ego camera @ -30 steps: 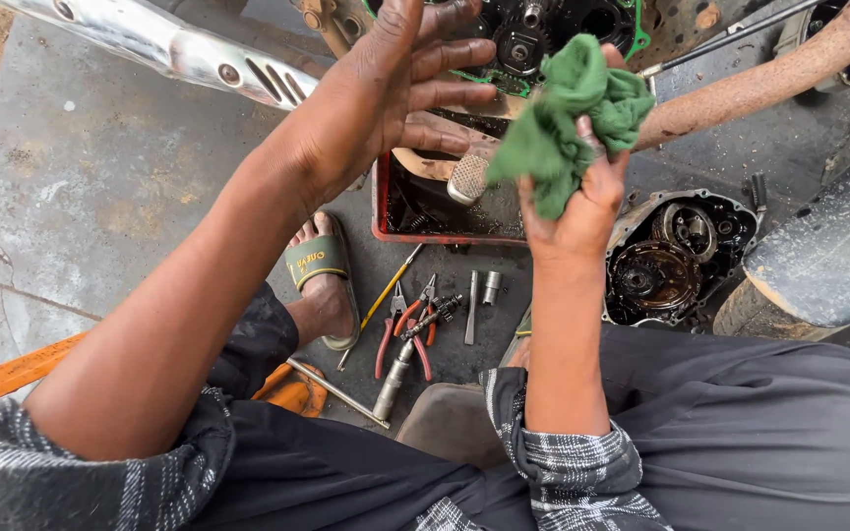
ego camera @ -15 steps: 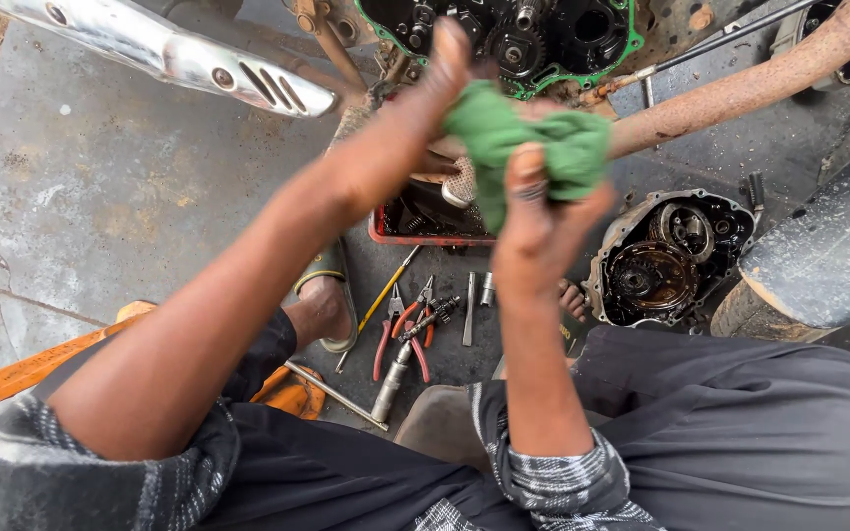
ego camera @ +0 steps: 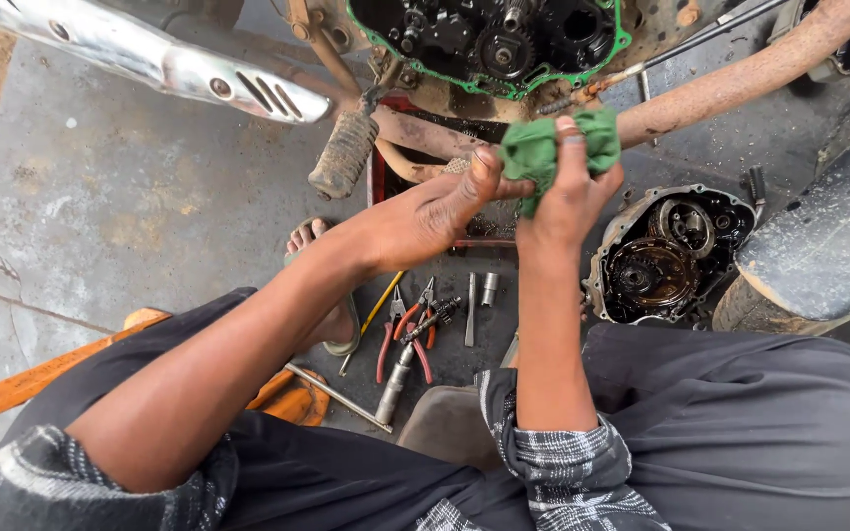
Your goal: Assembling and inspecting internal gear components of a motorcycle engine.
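The right hand (ego camera: pixel 565 202) grips a green rag (ego camera: pixel 555 147), fingers closed around it from below, just under the open engine (ego camera: pixel 489 44). The left hand (ego camera: pixel 440 211) touches the rag's left edge with its thumb, its other fingers loosely curled and gripping nothing visible. Red-handled pliers (ego camera: pixel 403 334) and sockets (ego camera: pixel 489 288) lie on the floor below, beside a removed engine cover (ego camera: pixel 666 256).

Even, diffuse daylight is seen throughout — no hard shadows are cast, only soft shade under the engine (ego camera: pixel 504 44). Mild glare is noted on the chrome exhaust (ego camera: pixel 150 54). Focus is held sharp at centre — edges are slightly stretched by wide-angle distortion.
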